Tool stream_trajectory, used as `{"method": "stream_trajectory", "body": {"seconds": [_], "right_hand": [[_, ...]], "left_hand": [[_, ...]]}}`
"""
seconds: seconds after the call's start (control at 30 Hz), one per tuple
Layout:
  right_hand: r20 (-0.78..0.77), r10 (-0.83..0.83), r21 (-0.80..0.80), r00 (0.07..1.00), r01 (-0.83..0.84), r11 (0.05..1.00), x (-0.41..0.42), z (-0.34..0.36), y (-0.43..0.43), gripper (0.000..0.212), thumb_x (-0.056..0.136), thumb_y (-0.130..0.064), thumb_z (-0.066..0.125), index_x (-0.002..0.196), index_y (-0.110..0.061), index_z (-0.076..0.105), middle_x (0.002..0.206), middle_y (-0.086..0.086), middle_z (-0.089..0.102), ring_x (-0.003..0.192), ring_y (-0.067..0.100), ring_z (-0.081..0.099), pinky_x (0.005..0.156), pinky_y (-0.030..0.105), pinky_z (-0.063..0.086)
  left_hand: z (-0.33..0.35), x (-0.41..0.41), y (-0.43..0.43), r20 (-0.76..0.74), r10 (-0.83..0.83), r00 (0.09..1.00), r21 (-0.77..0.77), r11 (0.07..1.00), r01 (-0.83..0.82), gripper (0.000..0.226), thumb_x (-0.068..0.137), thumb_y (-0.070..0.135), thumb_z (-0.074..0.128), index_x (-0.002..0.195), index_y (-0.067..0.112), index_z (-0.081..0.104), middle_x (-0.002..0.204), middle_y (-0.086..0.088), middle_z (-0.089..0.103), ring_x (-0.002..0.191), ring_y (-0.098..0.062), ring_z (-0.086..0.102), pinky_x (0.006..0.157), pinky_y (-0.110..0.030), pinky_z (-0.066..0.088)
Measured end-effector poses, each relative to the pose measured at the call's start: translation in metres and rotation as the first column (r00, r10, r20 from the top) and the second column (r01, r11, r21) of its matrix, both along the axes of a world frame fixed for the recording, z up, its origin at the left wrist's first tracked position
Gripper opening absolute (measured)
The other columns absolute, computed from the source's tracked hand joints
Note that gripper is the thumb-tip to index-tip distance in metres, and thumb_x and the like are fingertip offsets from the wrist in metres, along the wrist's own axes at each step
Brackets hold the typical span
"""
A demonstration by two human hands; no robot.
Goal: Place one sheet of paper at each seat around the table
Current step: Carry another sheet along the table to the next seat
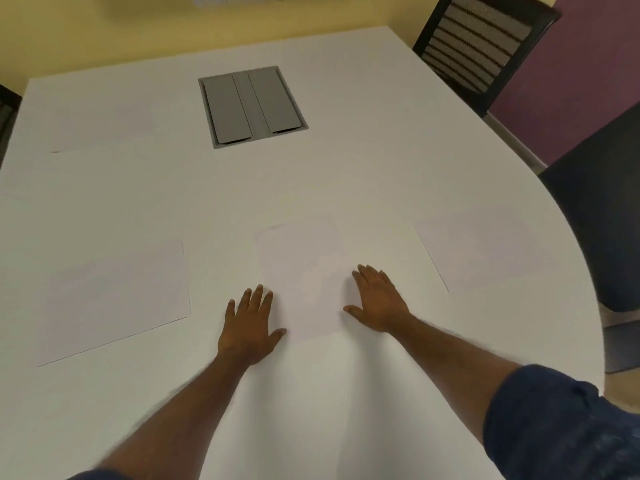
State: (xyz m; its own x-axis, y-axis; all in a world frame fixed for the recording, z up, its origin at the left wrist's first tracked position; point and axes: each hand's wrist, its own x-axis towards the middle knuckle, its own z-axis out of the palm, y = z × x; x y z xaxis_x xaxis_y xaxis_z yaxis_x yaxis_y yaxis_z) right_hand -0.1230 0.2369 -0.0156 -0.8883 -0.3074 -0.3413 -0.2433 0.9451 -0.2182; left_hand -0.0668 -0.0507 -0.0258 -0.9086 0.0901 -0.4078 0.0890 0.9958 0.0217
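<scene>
White table, sheets already left and right. Middle sheet lies flat between my hands, long axis pointing away from me. Left hand and right hand flat, fingers spread, gripping nothing, touching its side edges.

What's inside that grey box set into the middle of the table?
The grey box shows only two closed flaps with a strip between them, flush with the white table. Dark slits show at their near ends, but whatever lies inside is covered.
</scene>
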Motion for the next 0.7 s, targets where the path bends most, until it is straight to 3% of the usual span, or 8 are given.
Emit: {"method": "stream_trajectory", "body": {"seconds": [0.13,0.2,0.27,0.37,0.5,0.7], "right_hand": [[-0.003,-0.072,0.007,0.997,0.072,0.997,-0.028,-0.008,-0.005,0.089,0.091,-0.061,0.05,0.154,-0.007,0.018,0.162,0.013,0.019,0.15,0.027,0.015,0.123,0.042,0.012],[-0.035,-0.132,0.003,0.991,0.132,0.991,-0.038,-0.011,-0.009,0.093,0.083,-0.07,0.054,0.148,-0.008,0.031,0.149,0.014,0.037,0.136,0.032,0.034,0.112,0.043,0.029],[-0.043,-0.215,-0.007,0.976,0.215,0.977,-0.044,-0.013,-0.013,0.093,0.074,-0.078,0.057,0.138,-0.011,0.041,0.133,0.011,0.045,0.122,0.031,0.043,0.101,0.043,0.037],[0.025,-0.367,-0.068,0.93,0.368,0.927,-0.05,-0.018,-0.018,0.093,0.067,-0.079,0.065,0.13,-0.013,0.047,0.126,0.009,0.046,0.119,0.031,0.047,0.099,0.043,0.039],[0.196,-0.597,-0.162,0.778,0.626,0.763,-0.06,-0.018,-0.032,0.085,0.063,-0.069,0.077,0.125,-0.015,0.052,0.128,0.009,0.048,0.123,0.031,0.049,0.101,0.044,0.042],[0.295,-0.649,-0.136,0.702,0.703,0.698,-0.067,-0.014,-0.041,0.069,0.068,-0.056,0.08,0.122,-0.021,0.057,0.128,0.007,0.048,0.123,0.029,0.049,0.104,0.044,0.039]], "left_hand": [[-0.01,-0.027,-0.005,-0.002,0.013,1.0,0.044,0.999,-0.013,0.097,0.084,0.081,0.025,0.156,0.022,-0.003,0.165,-0.001,-0.014,0.152,-0.024,-0.01,0.121,-0.053,-0.004],[-0.015,-0.036,-0.006,0.019,0.02,1.0,0.055,0.998,-0.021,0.103,0.078,0.087,0.025,0.156,0.026,-0.005,0.165,0.001,-0.017,0.152,-0.026,-0.012,0.12,-0.056,-0.003],[-0.019,-0.041,-0.008,0.063,0.015,0.998,0.048,0.999,-0.018,0.106,0.074,0.09,0.027,0.155,0.03,-0.007,0.164,0.002,-0.019,0.151,-0.029,-0.013,0.119,-0.059,0.0],[-0.026,-0.04,-0.012,0.076,0.017,0.997,0.053,0.998,-0.021,0.107,0.073,0.09,0.03,0.154,0.034,-0.01,0.163,0.004,-0.023,0.151,-0.028,-0.015,0.118,-0.063,0.006],[-0.029,-0.036,-0.014,0.064,0.035,0.997,0.08,0.996,-0.04,0.105,0.072,0.09,0.03,0.154,0.037,-0.011,0.162,0.007,-0.025,0.15,-0.025,-0.019,0.117,-0.064,0.005],[-0.033,-0.036,-0.016,0.043,0.056,0.998,0.104,0.993,-0.06,0.107,0.07,0.093,0.028,0.153,0.039,-0.01,0.162,0.009,-0.025,0.15,-0.023,-0.019,0.117,-0.065,0.004]]}}
